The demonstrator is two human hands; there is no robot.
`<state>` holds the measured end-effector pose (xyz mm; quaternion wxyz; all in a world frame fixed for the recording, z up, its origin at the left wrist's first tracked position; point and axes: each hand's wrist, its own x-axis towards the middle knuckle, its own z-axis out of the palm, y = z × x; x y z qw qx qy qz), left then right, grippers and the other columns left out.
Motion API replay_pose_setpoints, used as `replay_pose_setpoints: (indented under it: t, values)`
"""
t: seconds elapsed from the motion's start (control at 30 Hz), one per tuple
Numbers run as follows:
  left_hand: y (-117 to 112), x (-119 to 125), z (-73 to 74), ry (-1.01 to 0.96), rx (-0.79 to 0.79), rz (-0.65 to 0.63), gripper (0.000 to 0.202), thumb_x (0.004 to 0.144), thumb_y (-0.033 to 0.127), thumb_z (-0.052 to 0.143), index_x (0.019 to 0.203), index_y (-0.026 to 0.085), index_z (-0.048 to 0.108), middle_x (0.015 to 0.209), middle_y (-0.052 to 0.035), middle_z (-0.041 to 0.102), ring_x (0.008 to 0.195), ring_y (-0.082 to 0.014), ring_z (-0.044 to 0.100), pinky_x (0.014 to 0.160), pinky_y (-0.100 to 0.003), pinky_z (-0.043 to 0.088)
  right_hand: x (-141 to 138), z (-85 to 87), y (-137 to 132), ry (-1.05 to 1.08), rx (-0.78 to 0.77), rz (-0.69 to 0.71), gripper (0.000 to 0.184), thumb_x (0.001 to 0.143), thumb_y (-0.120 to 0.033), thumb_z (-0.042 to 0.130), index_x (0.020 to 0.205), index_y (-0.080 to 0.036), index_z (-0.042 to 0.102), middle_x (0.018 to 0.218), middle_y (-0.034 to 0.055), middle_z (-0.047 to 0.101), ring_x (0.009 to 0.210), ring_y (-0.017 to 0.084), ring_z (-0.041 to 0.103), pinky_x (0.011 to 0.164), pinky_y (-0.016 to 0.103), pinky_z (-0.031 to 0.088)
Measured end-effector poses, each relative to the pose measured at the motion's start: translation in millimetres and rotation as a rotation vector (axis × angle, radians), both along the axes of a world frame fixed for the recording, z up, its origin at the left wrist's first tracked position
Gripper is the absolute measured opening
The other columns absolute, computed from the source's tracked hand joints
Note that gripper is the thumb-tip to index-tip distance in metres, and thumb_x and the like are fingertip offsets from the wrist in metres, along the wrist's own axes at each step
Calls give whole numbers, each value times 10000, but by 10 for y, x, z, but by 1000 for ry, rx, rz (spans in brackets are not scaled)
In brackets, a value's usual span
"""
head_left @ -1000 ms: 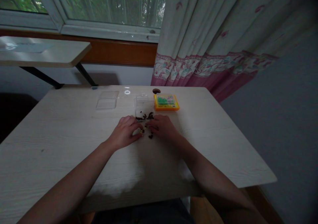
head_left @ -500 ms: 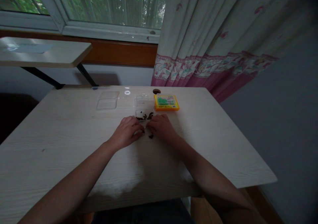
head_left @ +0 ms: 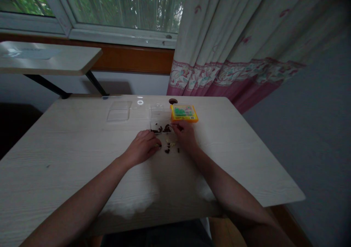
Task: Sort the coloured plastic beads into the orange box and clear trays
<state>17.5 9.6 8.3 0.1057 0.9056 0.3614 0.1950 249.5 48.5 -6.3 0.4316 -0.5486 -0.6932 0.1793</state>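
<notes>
A clear plastic box [head_left: 160,114] lies in the middle of the table, with small dark pieces [head_left: 166,128] gathered at its near end. My left hand [head_left: 143,147] rests just short of its near left corner, fingers closed, a dark bit showing at the fingertips. At the near right corner, my right hand [head_left: 186,135] has thumb and fingers pinched together beside the dark pieces; what they hold is too small to tell. Between my hands, small pale pieces [head_left: 172,144] and several loose dark pieces [head_left: 167,151] are scattered on the tabletop.
A yellow-orange box [head_left: 184,113] with a printed label sits right behind my right hand. To the left lies a clear rectangular plastic lid or tray [head_left: 118,115]. A round hole [head_left: 173,101] pierces the table's back edge; a raised shelf [head_left: 68,62] stands back left.
My right hand has moved right and a little away from me, toward the box's near right corner. Pale and dark pieces now show on the table where it was. My left hand has barely shifted.
</notes>
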Motion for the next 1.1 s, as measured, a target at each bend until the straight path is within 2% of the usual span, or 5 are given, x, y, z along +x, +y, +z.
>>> replay_pose_setpoints:
  t: [0.43,0.7,0.9,1.1]
  values:
    - [26,-35,1,-71,-13,57,161,933,241,530,1019,223,665,953,-69,599,964,-237,529,841,-380,412,-111,-39,7,-99,21,73,240,932,-336,563,943,-202,762,830,65,708,790,196,619,759,315,458]
    - [44,-35,-23,-19,-14,23,228,865,418,658,1021,253,662,963,-47,593,988,-251,529,862,-391,405,-63,-56,-28,-107,50,117,254,923,-384,582,920,-201,758,822,61,712,775,188,623,765,312,466]
    - [75,-19,-38,-46,-21,-4,145,906,351,613,973,234,666,922,-44,588,954,-227,530,851,-361,422,-60,-38,-51,-89,74,112,239,917,-363,595,909,-194,763,812,60,719,762,183,627,758,311,472]
    - [60,1,-17,-35,-5,-30,159,930,336,577,979,213,666,907,-51,582,933,-223,530,844,-359,430,-60,-34,-51,-88,105,121,227,915,-362,601,899,-198,758,801,49,719,748,174,631,721,296,481]
